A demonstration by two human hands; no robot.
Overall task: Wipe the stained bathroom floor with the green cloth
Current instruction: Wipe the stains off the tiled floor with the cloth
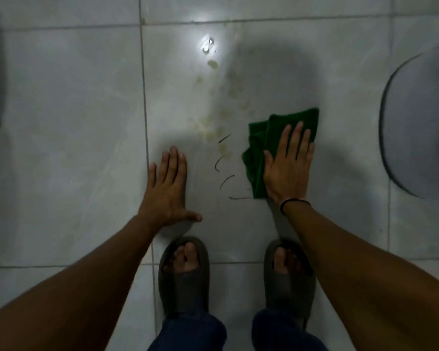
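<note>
The person crouches low over the bathroom floor (74, 122), both arms reaching down and forward. The right hand (288, 168) lies flat on the green cloth (279, 138), fingers (297, 135) stretched out straight and held close together, palm pressing the fabric to the tile rather than pinching it. That flat press makes sense: it spreads weight over the folded cloth so a wide patch of it drags against the tile. The cloth sits right of centre, bunched in folds at its left edge, its far corner poking out past the fingertips.

The left hand (169, 188) is bare, planted palm-down on the tile, fingers extended and thumb splayed to the right, holding nothing. It looks like a brace, taking body weight so the other arm can work freely.

Between the two hands runs the trouble: a trail of yellowish stains (213, 130) climbing away towards a bright light reflection (208, 46) on the wet-looking tile. Thin dark curved strands (226, 181), possibly hairs, lie just left of the cloth. The cloth is beside the stains, not yet on them, so most of the marks appear untouched; a sweep to the left and far would meet them.

Two dark slippers (184, 277) sit near, toes pointing at the mess. A curved white fixture (421, 122), likely a toilet base, sits at the right edge.
</note>
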